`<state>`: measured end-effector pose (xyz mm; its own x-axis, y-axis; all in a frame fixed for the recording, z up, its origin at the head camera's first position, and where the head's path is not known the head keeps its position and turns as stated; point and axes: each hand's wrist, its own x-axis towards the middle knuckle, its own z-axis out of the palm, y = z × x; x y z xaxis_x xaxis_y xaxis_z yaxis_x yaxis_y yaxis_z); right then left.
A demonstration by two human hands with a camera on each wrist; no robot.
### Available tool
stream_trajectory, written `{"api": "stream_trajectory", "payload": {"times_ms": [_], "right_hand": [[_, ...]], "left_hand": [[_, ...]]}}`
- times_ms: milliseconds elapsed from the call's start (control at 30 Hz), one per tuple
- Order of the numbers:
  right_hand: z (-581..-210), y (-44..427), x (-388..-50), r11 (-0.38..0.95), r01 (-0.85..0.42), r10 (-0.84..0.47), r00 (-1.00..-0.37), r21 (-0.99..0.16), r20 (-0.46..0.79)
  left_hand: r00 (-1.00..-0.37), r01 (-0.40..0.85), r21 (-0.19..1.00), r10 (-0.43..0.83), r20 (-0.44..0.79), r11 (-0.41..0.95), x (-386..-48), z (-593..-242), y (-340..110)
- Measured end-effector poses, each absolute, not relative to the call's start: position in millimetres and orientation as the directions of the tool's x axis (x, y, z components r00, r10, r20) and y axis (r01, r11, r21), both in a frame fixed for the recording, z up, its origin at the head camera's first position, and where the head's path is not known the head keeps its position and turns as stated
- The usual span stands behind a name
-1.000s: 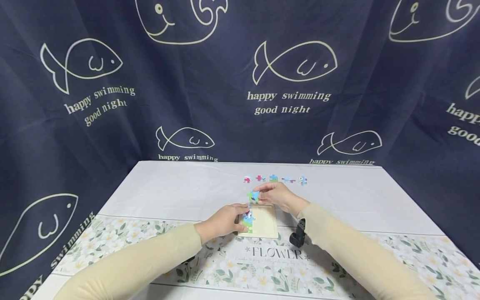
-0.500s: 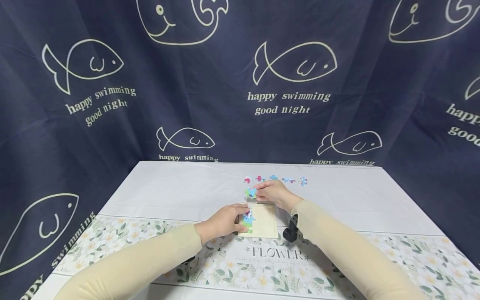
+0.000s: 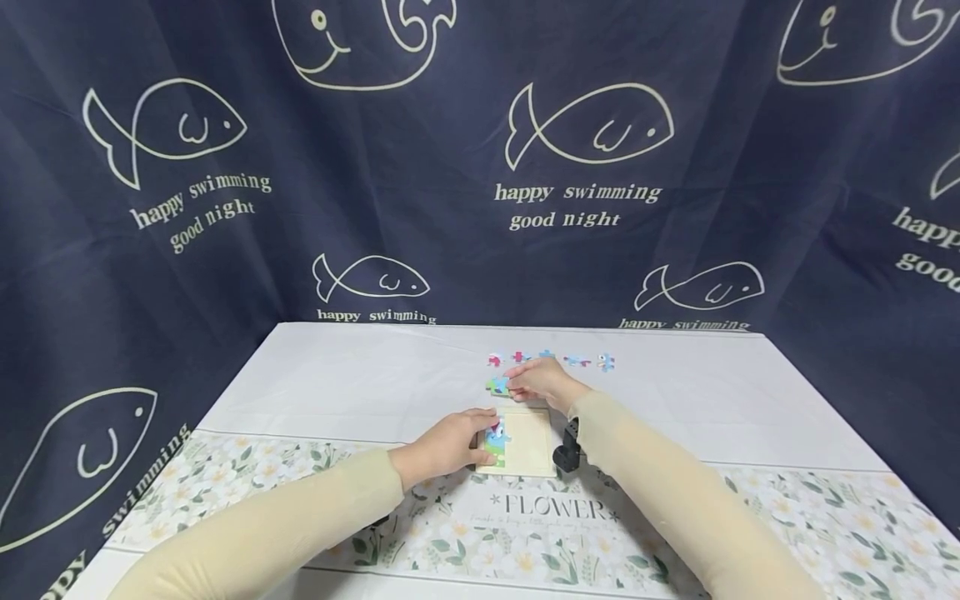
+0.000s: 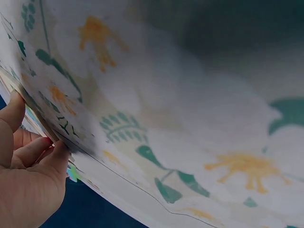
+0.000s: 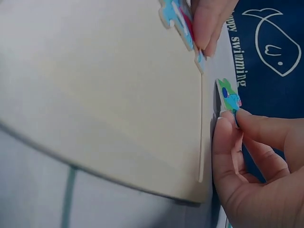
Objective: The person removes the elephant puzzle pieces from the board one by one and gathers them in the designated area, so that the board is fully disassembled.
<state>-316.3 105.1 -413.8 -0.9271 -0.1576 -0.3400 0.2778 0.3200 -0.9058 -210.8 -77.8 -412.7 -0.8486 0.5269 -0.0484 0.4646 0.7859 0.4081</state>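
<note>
The wooden tray (image 3: 531, 443) lies on the table with joined puzzle pieces (image 3: 495, 445) along its left side. My left hand (image 3: 444, 442) grips the tray's left edge, thumb near the lower left corner and fingers at the top left; the left wrist view shows the hand (image 4: 35, 166) on the tray's rim. My right hand (image 3: 546, 382) pinches a green and blue puzzle piece (image 3: 497, 385) just beyond the tray's far edge. In the right wrist view, thumb and fingers of the right hand (image 5: 259, 161) hold this piece (image 5: 229, 95) tilted, apart from the tray (image 5: 118, 95).
Several loose pieces lie in a row behind the right hand, among them a red one (image 3: 495, 360), a blue one (image 3: 576, 361) and one with an eye (image 3: 606, 362). A floral cloth strip (image 3: 300, 467) crosses the table; a dark curtain (image 3: 465, 167) hangs behind.
My right hand has moved left and slightly away from me with the green and blue piece, which is now seen flatter. The left hand and the tray have stayed in place.
</note>
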Motion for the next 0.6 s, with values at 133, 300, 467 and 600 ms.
{"api": "stream_trajectory", "payload": {"times_ms": [133,300,467,600], "right_hand": [[-415.0,102.9,-318.6,0.301,0.262,-0.15,-0.937,-0.917,-0.317],[-415.4,99.6,-322.3,0.302,0.252,-0.142,-0.942,-0.919,-0.304],[-414.4,96.0,-322.8,0.355,0.227,-0.127,-0.949,-0.907,-0.288],[-413.9,95.9,-321.1,0.358,0.231,-0.121,-0.949,-0.905,-0.291]], "left_hand": [[-0.85,0.455,0.423,0.524,-0.058,0.784,-209.0,-411.7,-77.0],[-0.85,0.445,0.439,0.522,-0.068,0.781,-207.9,-410.8,-77.2],[-0.855,0.438,0.436,0.514,-0.069,0.786,-208.4,-411.6,-78.4],[-0.851,0.451,0.415,0.521,-0.067,0.79,-208.8,-412.5,-77.7]]}}
